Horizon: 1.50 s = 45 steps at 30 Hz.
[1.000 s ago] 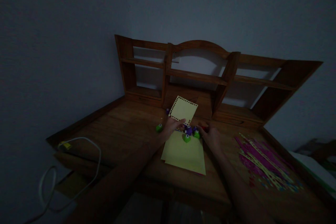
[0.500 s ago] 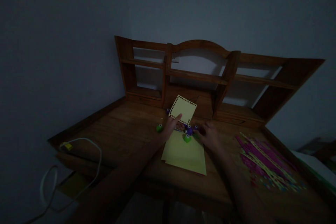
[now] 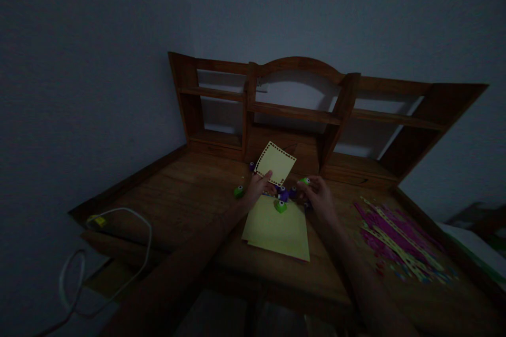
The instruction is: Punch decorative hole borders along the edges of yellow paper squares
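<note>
My left hand (image 3: 256, 189) pinches the lower edge of a square yellow paper sheet (image 3: 278, 162), thumb on top. Small shaped holes run along several of the sheet's edges. My right hand (image 3: 322, 199) has its fingers closed on a small green craft punch (image 3: 304, 181) with an eye-like knob, raised just right of the sheet. Below and between the hands sit purple punches (image 3: 282, 194), partly hidden. Another green punch (image 3: 280, 207) rests on a stack of yellow paper (image 3: 276, 234). A third green punch (image 3: 238, 191) stands left of my left hand.
A wooden shelf unit (image 3: 296, 114) rises at the back of the wooden desk (image 3: 190, 189). Magenta and yellow punched strips (image 3: 395, 237) lie heaped on the right with small cut-out bits. A white cable (image 3: 148, 229) hangs over the left front edge.
My right hand has lifted the green punch up from beside the purple punches toward the sheet. My left hand keeps hold of the yellow sheet, nearly still.
</note>
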Each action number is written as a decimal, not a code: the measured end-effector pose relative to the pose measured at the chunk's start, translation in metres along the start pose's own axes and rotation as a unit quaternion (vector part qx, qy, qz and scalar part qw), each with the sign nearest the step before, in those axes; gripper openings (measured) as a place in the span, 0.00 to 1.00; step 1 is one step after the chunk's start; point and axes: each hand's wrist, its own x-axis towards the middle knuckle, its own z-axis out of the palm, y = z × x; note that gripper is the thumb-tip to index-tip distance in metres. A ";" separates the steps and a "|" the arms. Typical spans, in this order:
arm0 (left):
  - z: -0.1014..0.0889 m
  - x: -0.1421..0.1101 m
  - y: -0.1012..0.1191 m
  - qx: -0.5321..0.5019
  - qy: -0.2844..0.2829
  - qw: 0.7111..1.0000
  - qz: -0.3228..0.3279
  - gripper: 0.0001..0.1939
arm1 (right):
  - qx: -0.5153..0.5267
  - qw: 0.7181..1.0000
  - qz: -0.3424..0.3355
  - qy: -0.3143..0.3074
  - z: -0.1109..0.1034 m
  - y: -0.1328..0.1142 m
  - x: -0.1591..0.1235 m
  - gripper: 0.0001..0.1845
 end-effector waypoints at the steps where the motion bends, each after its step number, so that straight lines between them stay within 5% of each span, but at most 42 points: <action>1: 0.000 -0.001 0.000 0.006 -0.007 1.000 0.007 0.25 | 0.027 1.000 0.008 -0.002 0.001 0.000 0.001 0.25; 9: 0.005 -0.007 0.010 0.000 -0.048 0.999 0.024 0.27 | 0.129 0.985 0.090 -0.075 0.001 0.002 0.001 0.21; 14: 0.011 -0.009 0.010 -0.008 -0.060 0.998 0.026 0.27 | 0.123 0.987 0.087 -0.062 0.001 0.008 0.002 0.18; 21: 0.010 -0.009 0.004 0.007 -0.050 0.999 0.005 0.23 | -0.060 0.995 0.004 -0.081 0.009 0.007 -0.006 0.19; 28: 0.007 -0.006 0.000 -0.005 -0.034 0.999 0.039 0.24 | -0.225 0.949 -0.067 -0.212 -0.003 -0.019 -0.014 0.16; 38: 0.011 -0.006 0.004 0.031 -0.019 0.999 -0.005 0.24 | -0.252 0.875 0.132 -0.392 -0.023 -0.031 -0.026 0.16; 42: 0.011 -0.003 -0.001 0.056 -0.014 0.998 0.000 0.23 | -0.222 0.905 0.028 -0.363 -0.017 -0.036 -0.022 0.10; 45: 0.009 -0.002 -0.003 0.058 -0.029 0.998 0.012 0.23 | -0.256 0.925 -0.063 -0.273 -0.008 -0.066 -0.030 0.08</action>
